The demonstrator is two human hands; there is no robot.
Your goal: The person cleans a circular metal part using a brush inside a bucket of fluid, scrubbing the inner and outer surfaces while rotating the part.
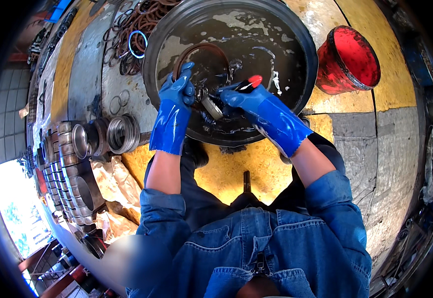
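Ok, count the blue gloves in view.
2: one blue glove on the left hand, which grips a rusty ring; the other glove on the right hand, which holds a red-ended handle. No others show.

Open water shows inside the dark tub (309, 64) at the upper centre of the frame — a hand could pass over it, beyond the brown ring (204, 45) arching above the left hand (176, 93). The raised rim blocks low sideways passage, with the red bucket (328, 69) just outside at right and heaped rings (147, 22) at upper left. Stacked metal rings (67, 169) and crumpled paper (119, 181) crowd the left — bare floor (400, 144) leaves room at right.
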